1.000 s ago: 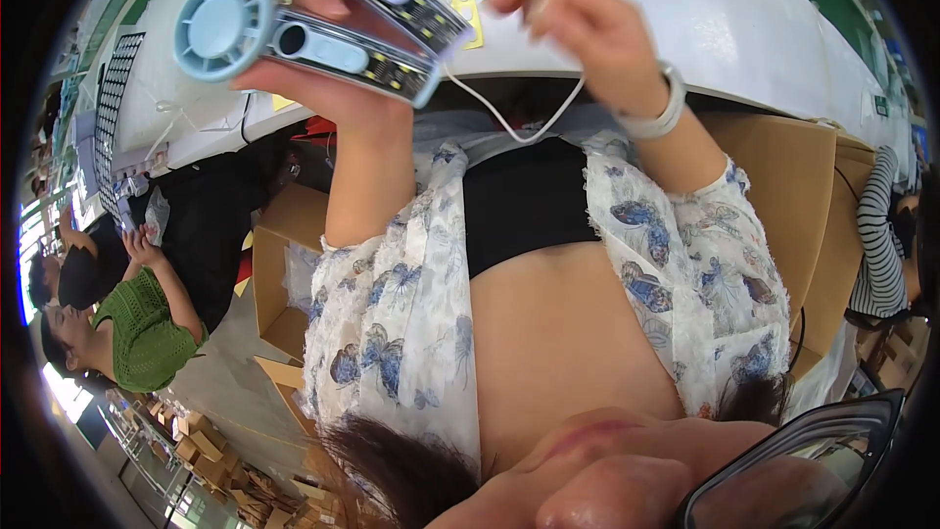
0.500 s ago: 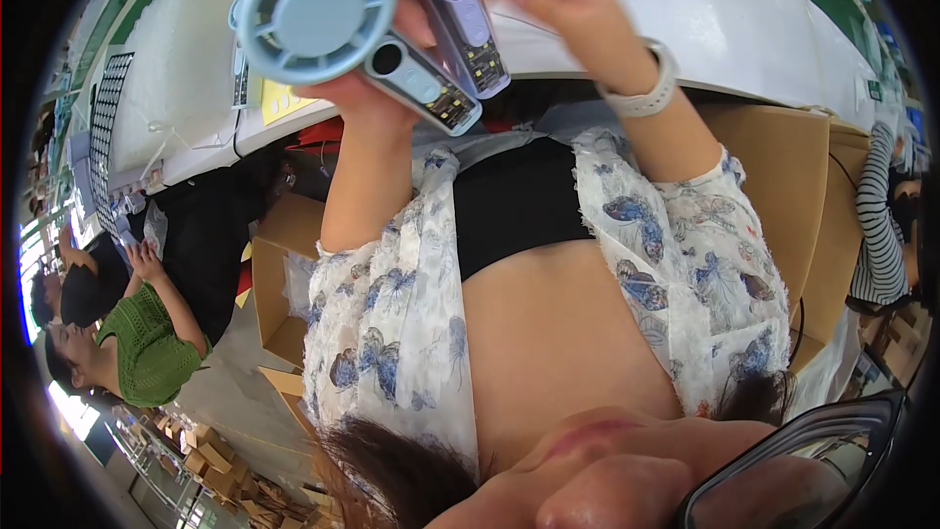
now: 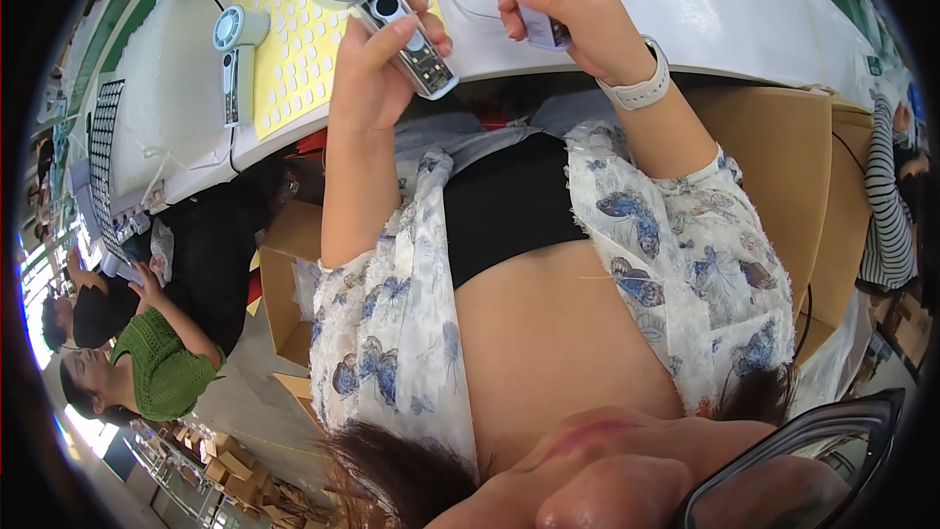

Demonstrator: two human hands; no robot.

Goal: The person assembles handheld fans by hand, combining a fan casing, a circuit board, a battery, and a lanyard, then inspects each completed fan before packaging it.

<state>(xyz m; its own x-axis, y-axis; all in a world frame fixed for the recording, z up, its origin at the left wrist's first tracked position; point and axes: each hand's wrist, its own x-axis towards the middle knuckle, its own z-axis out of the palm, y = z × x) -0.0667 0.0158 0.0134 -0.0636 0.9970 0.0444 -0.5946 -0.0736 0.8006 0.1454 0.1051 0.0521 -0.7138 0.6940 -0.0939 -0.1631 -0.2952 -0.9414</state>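
My left hand [image 3: 377, 73] is wrapped around the handle of a light blue handheld fan [image 3: 399, 15]. The fan's round caged head points up and away, and its handle has a see-through part showing a circuit board. To the right, my right hand [image 3: 595, 18] grips the handle of a lavender handheld fan [image 3: 534, 0], whose head lies past the top edge of the view. Both fans are held above the table, apart from each other.
A yellow sheet of white stickers [image 3: 284, 103] lies on the white table [image 3: 705, 10], with another light blue fan [image 3: 235, 54] at its left edge. Wrapped white stacks [image 3: 162, 98] stand farther left. A cardboard box [image 3: 769, 167] is at my right; people work on both sides.
The two fans, held together by my left hand before, are now apart. My right hand has taken the lavender fan; my left keeps the blue one, farther from the camera.
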